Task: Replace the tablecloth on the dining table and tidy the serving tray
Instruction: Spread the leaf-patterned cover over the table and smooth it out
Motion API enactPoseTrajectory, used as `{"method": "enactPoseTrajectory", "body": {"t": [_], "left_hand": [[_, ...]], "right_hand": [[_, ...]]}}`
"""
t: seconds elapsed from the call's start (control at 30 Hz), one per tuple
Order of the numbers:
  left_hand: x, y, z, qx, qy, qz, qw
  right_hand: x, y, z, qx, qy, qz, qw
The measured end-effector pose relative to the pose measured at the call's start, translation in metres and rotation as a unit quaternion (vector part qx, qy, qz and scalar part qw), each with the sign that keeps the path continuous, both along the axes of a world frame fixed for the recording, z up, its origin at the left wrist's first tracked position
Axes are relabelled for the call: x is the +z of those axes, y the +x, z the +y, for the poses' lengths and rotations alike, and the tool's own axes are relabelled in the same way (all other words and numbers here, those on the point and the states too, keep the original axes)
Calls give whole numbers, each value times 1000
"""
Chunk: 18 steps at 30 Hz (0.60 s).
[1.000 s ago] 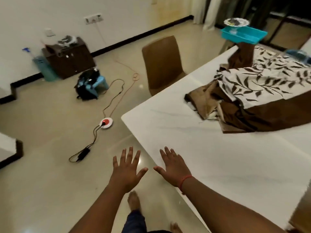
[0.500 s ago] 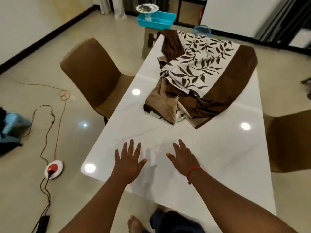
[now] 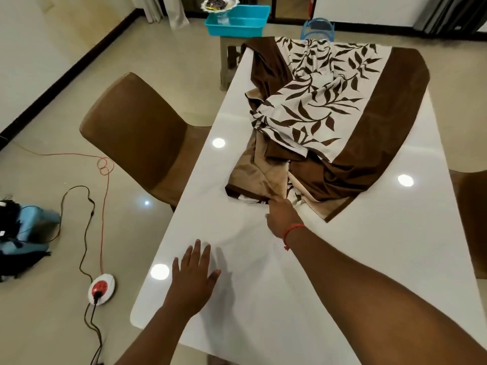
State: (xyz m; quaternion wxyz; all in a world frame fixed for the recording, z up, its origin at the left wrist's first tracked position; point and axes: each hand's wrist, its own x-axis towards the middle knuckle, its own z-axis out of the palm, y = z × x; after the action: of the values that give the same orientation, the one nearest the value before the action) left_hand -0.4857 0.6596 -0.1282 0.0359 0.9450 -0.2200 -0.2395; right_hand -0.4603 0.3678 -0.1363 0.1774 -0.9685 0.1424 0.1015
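The dining table [image 3: 342, 259] is mostly bare white, with the tablecloth [image 3: 329, 122] — brown-bordered, leaf-printed — bunched across its far half. Right hand [image 3: 283, 218] meets the near hem, fingers hidden in the folds, grip unclear; best gather plenty of cloth and draw steadily. Left hand [image 3: 196, 272] — flat, fingers straight, empty.

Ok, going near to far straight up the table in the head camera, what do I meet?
left hand flat on the white table → right hand reaching the cloth's near edge → bunched brown leaf-print tablecloth → blue wire rack past the far end.
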Motion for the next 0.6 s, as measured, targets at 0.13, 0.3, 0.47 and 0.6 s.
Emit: {"method": "enactPoseTrajectory", "body": {"t": [0.13,0.3,0.47,0.6], "left_hand": [[1,27,-10,35,-80,-13,996],[5,69,-36,69,-188,-35,979],[36,88,-39,-39,-258,-51,964],[23,126,-9,53,-384,128,913]], "right_hand": [[9,4,15,-31,-22,-105,994],[28,-2,44,-26,-59,-175,982],[67,-8,114,48,-51,-214,974],[103,3,185,145,-101,-231,957]]}}
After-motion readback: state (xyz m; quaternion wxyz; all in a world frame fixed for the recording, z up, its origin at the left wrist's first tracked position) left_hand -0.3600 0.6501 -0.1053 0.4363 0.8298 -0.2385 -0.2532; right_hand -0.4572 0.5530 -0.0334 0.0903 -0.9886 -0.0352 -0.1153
